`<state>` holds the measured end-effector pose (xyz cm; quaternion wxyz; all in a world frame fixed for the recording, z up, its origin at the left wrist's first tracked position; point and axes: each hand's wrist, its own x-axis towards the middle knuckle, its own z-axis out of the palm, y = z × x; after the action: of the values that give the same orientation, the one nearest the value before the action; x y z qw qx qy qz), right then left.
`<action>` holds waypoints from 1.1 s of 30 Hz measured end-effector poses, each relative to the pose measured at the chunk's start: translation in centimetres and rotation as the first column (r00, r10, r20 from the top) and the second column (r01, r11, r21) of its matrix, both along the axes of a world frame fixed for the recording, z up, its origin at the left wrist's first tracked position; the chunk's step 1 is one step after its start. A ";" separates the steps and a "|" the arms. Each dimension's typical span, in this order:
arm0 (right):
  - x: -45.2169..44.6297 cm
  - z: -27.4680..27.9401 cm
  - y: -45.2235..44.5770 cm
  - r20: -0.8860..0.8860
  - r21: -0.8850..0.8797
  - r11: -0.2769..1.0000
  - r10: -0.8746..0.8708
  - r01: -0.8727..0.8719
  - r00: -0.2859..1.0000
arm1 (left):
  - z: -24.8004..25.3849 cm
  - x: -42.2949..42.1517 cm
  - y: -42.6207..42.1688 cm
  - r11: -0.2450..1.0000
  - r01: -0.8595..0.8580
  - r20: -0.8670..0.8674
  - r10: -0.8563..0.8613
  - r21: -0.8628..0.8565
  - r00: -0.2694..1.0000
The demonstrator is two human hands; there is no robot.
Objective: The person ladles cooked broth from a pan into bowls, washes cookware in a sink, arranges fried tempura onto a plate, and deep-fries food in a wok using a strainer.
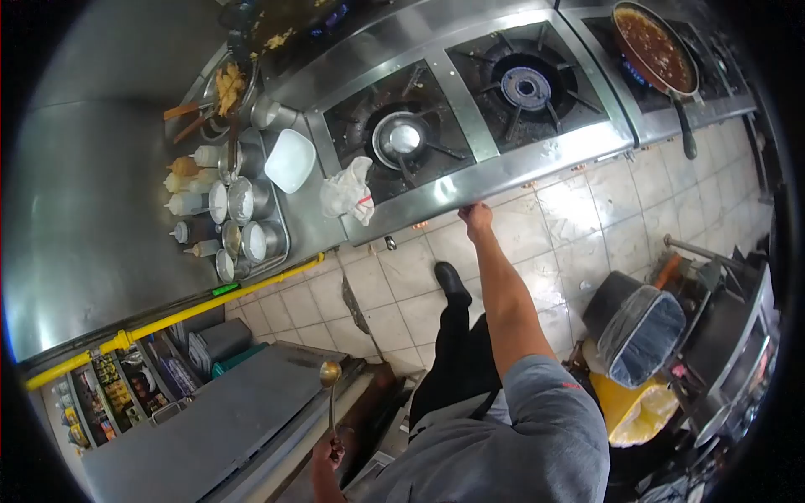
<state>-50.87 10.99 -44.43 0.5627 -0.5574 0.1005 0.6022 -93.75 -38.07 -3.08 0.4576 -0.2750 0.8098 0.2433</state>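
Note:
My left hand [329,451] is closed around the handle of a metal ladle [331,375], held upright near the grey counter [201,427] at the lower left. My right hand [475,215] is at the front edge of the steel stove [537,155], its fingers curled at the knob side; what they grip is hidden. Above it are two burners, one with a small round metal pot or lid [401,138] on it, the other bare [526,87]. A crumpled white cloth [348,191] lies at the stove's left corner.
A pan of red sauce [656,49] sits at the upper right, its handle over the edge. Squeeze bottles [186,203], metal containers [242,201] and a white dish [290,160] stand left. A yellow pipe [201,304] runs below. Bins [639,331] stand right.

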 end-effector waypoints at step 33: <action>27.3 24.0 -29.1 -0.233 0.252 0.919 0.360 -0.302 0.903 | -11.7 55.6 27.2 -0.357 0.567 -0.180 -0.921 0.742 -0.345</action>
<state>-23.61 -18.16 -20.43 0.4877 -0.4150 0.0168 0.7679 -38.11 -10.86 -14.74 0.7288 0.5542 0.3964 -0.0675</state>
